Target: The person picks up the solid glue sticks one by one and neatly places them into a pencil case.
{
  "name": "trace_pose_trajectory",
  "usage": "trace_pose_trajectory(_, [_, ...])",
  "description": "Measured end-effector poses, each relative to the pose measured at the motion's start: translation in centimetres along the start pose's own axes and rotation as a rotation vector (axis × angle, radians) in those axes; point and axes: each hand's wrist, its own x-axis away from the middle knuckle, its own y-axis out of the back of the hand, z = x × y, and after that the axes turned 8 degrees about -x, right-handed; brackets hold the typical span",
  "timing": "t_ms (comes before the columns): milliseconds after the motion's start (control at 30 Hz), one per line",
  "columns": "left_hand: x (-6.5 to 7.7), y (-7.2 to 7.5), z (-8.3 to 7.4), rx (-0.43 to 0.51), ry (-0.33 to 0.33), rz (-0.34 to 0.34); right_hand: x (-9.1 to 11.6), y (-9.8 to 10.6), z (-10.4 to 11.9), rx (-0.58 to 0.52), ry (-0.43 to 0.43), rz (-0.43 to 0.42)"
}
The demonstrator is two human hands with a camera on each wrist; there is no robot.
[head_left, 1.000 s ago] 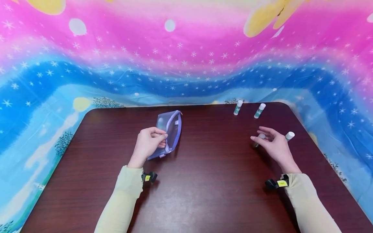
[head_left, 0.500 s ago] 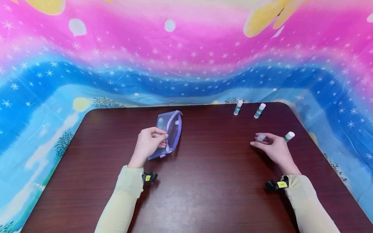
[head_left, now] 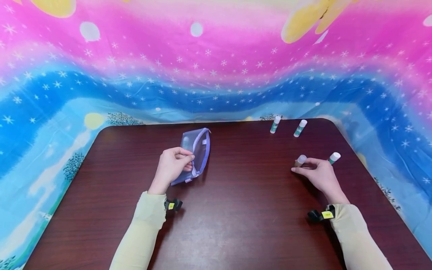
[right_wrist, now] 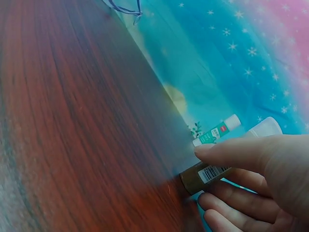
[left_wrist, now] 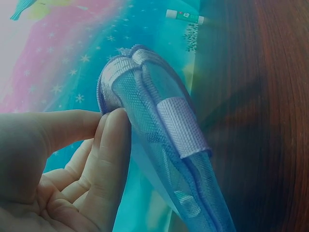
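My left hand (head_left: 173, 165) pinches the near edge of a purple mesh zip pouch (head_left: 203, 159) between thumb and forefinger. The pouch's zipper gapes, its mouth facing right. Over to the right, my right hand (head_left: 318, 173) holds a brown tube (head_left: 299, 162) with a translucent cap, thumb on one side and fingers on the other. In the right wrist view the brown tube (right_wrist: 193, 180) carries a barcode label, and the thumb covers part of it. Just behind this hand stands a white-capped green glue stick (head_left: 334, 158), partly hidden by the fingers.
Two more white-capped glue sticks stand at the back right of the dark wooden table (head_left: 236, 210), one left glue stick (head_left: 275, 124) and one right glue stick (head_left: 300, 128). A colourful cloth backdrop (head_left: 216, 75) rises along the table's far and side edges.
My right hand has lowered around the brown tube, its raised fingers coming down and closing in on it. My left hand and the pouch have stayed in place.
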Motion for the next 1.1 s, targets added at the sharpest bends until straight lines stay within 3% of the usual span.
trace_pose_trajectory(1100, [-0.2, -0.1, 0.2, -0.003, -0.008, 0.006, -0.5, 0.0, 1.3, 0.003, 0.005, -0.009])
